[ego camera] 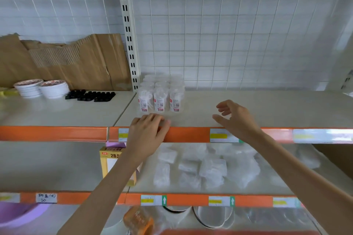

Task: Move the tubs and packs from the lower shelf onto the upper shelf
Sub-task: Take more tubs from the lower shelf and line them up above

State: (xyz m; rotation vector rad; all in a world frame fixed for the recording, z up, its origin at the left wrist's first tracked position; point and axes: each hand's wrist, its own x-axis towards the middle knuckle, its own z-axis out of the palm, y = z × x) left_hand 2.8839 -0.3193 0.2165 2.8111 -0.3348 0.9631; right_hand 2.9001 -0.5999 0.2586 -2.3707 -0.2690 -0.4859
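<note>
Several clear tubs with red-and-white labels stand grouped on the upper shelf, next to the slotted upright. Clear plastic packs lie scattered on the lower shelf. My left hand rests over the upper shelf's orange front edge, fingers laid flat, just in front of the tubs. My right hand hovers above the upper shelf to the right of the tubs, fingers spread and loosely bent, holding nothing.
A yellow 2B box stands on the lower shelf beside my left forearm. On the upper left bay sit white tape rolls, black clips and cardboard. Below are a purple basin and clear lids.
</note>
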